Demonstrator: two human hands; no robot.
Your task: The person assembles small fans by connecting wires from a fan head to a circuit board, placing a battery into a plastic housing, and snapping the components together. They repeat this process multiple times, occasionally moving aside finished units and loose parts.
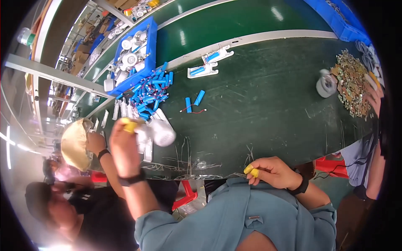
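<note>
My left hand (125, 148), with a yellow finger cover, is raised over the table's left part. Its fingers are closed at a white plastic housing with a round head (163, 133), which is smeared by motion along with the hand. Behind it are white half-shells and a heap of blue cylindrical batteries (146, 97) with thin wires. My right hand (274, 172) is at the near table edge, its thumb and forefinger, both in yellow covers, pinched together. Whatever lies between them is hidden. Two loose batteries (194, 101) lie mid-table. Farther back, two white shells (203, 70) each hold a blue battery.
A blue bin (153, 46) of white housings stands at the back left. On the right, a co-worker's hand (372, 98) is beside a pile of small metallic-looking parts (351, 83) and a clear jar (326, 83). Another person at left handles a tan bag (74, 144).
</note>
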